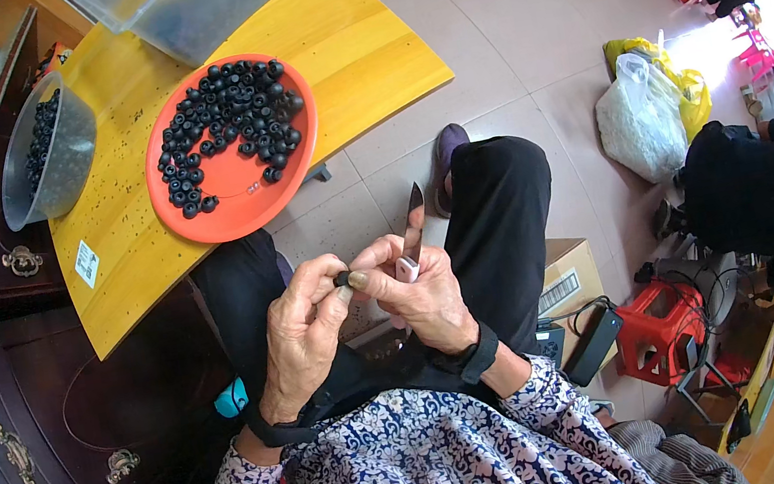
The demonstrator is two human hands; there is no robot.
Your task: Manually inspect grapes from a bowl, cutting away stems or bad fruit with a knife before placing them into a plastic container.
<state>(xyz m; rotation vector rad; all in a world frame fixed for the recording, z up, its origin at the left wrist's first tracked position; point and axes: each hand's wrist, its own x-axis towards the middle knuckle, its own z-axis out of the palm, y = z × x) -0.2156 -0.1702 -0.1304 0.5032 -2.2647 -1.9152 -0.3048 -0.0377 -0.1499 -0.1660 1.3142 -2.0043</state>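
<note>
In front of my lap, my left hand (304, 324) pinches a small round black part (341, 278) between thumb and fingertips. My right hand (425, 305) meets it there, thumb and forefinger against the same piece. A small knife (415, 222) with a pale pinkish handle is also held in the right hand, its blade pointing up and away from me. Beyond my hands, an orange-red plate (239, 205) carries many similar black parts (256, 106), several showing a hole in the middle. Whatever the curled right fingers cover is hidden.
The plate rests on a yellow table (357, 54) strewn with dark crumbs. A see-through tub (73, 175) of small black bits and a larger plastic bin (209, 12) stand there too. Dark drawers (40, 419) flank my left; a cardboard box (570, 279) and red stool (661, 330) my right.
</note>
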